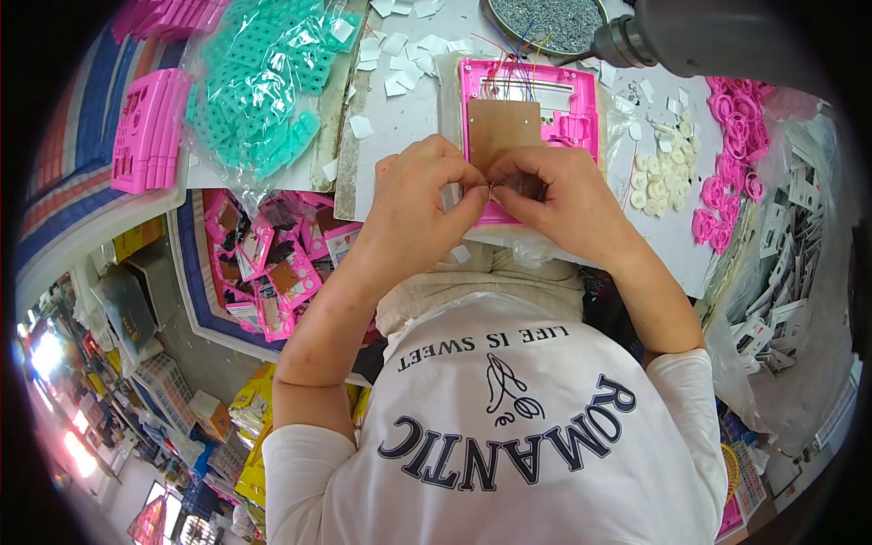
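My left hand [413, 195] and my right hand [565, 195] meet over the near edge of a pink plastic casing [583, 104]. Thumb and forefinger of each hand are pinched together around thin wire ends [491, 192], whose tips are partly hidden by the fingers. A brown circuit board [504, 127] lies in the casing just beyond my fingertips. Red, blue and yellow wires [514, 68] rise loosely from behind the board. The casing lies open side up on the white tabletop, its lower part covered by my hands.
A power screwdriver [708, 36] juts in at upper right, beside a round tray of screws [549, 23]. White pads [400, 68], bagged teal parts [263, 100] and pink panels [150, 132] lie left; white wheels [663, 182] and pink rings [740, 127] right. A bin holds pink units [272, 263].
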Demonstrator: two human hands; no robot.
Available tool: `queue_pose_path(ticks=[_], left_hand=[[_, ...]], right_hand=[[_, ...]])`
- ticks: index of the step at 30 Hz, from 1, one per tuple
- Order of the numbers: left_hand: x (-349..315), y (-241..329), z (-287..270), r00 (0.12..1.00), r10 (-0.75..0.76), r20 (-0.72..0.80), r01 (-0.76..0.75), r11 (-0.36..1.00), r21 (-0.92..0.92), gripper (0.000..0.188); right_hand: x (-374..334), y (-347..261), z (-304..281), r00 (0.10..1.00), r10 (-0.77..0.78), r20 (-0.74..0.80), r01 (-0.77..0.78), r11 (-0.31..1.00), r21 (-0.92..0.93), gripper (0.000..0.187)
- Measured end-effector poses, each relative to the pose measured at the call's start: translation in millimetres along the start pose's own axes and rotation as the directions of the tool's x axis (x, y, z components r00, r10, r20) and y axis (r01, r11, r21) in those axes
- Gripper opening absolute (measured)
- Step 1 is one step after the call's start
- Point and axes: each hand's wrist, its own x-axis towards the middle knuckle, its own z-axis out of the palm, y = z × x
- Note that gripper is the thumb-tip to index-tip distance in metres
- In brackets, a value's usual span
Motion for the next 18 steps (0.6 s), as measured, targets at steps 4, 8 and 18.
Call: queue_pose_path(ticks=[4, 8, 18], left_hand=[[0.7, 2.8, -1.1, 1.0, 0.006, 0.013, -0.006, 1.0, 0.005, 0.007], [0.5, 2.4, -1.4, 1.0, 0.005, 0.023, -0.005, 1.0, 0.004, 0.007], [1.5, 2.2, -1.4, 0.999, 0.035, 0.032, -0.036, 0.998, 0.044, 0.006]], right_hand=[[-0.7, 5.1, 1.4, 1.0, -0.003, -0.015, 0.003, 1.0, 0.023, 0.014], [-0.3, 6.6, 0.5, 1.0, -0.025, -0.006, 0.025, 1.0, 0.017, 0.015], [1.4, -1.4, -2.4, 1.0, -0.007, 0.006, 0.007, 1.0, -0.03, 0.016]])
